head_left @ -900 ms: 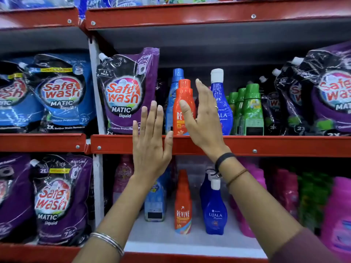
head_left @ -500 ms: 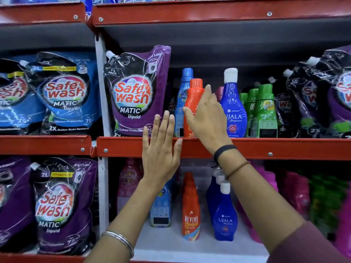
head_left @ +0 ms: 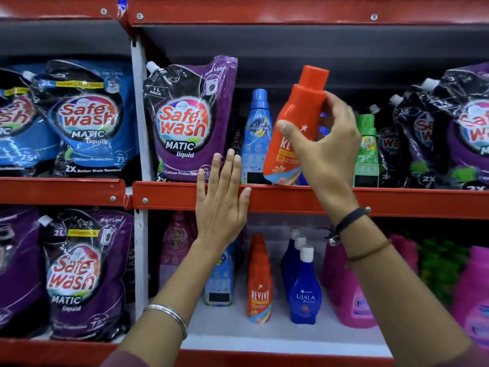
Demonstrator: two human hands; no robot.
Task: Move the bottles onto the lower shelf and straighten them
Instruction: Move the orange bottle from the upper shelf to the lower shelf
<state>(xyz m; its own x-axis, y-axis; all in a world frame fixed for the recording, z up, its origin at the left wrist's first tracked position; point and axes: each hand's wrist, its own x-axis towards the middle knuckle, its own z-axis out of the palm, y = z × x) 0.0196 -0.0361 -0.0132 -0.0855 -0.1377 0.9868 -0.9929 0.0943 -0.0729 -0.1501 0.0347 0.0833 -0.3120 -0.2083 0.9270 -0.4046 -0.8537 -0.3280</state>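
- Head view: the right hand [head_left: 324, 144] now grips the orange plastic Revive bottle with an orange cap [head_left: 296, 123], thumb across its front and fingers curled behind it. Half a second ago the bottle stood upright on the upper shelf with the hand only closing on it; now it is lifted and tilted, cap leaning toward 1 o'clock, its base just above the red metal front edge of the upper shelf [head_left: 291, 198].
- The left hand [head_left: 221, 205] is open and flat, fingers pointing to 12 o'clock, palm over that red edge, holding nothing, much as before.
- At 9 o'clock of the lifted bottle, the light-blue plastic bottle with a blue cap [head_left: 255, 136] stands upright on the upper shelf, and further left the purple Safewash Matic pouch [head_left: 186, 120] is unchanged.
- On the white lower shelf [head_left: 277, 337], a second orange Revive bottle [head_left: 259, 282] and the dark-blue Ujala bottles with white caps [head_left: 304, 287] stand upright just beside each other, as earlier.
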